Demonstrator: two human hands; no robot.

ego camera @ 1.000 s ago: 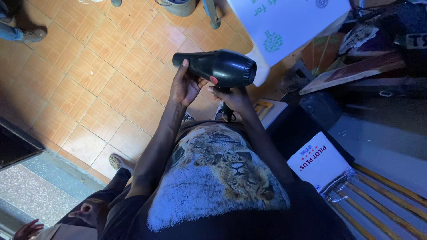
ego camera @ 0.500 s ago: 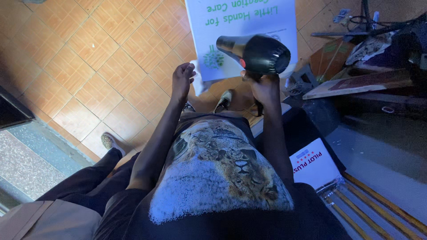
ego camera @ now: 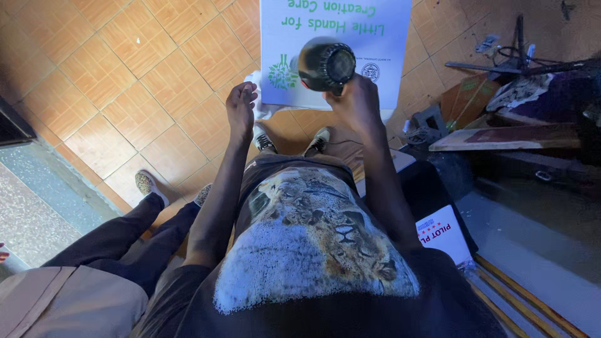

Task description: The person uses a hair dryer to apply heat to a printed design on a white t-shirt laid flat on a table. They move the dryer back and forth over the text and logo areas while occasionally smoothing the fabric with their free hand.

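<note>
A seated person's right hand (ego camera: 358, 103) has its fingers clamped on the handle of a black hair dryer (ego camera: 325, 64), raised above the knees. The left hand (ego camera: 241, 107) hangs free beside it, fingers loosely together. Beyond lies a white sign (ego camera: 388, 37) on the tiled floor (ego camera: 125, 75).

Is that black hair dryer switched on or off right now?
Cannot tell. The right hand grips the black hair dryer by its handle, aimed toward the white sign, but no switch, glow or blown material shows.

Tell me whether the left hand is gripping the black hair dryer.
No: the left hand is open and apart from the black hair dryer, which the right hand holds.
</note>
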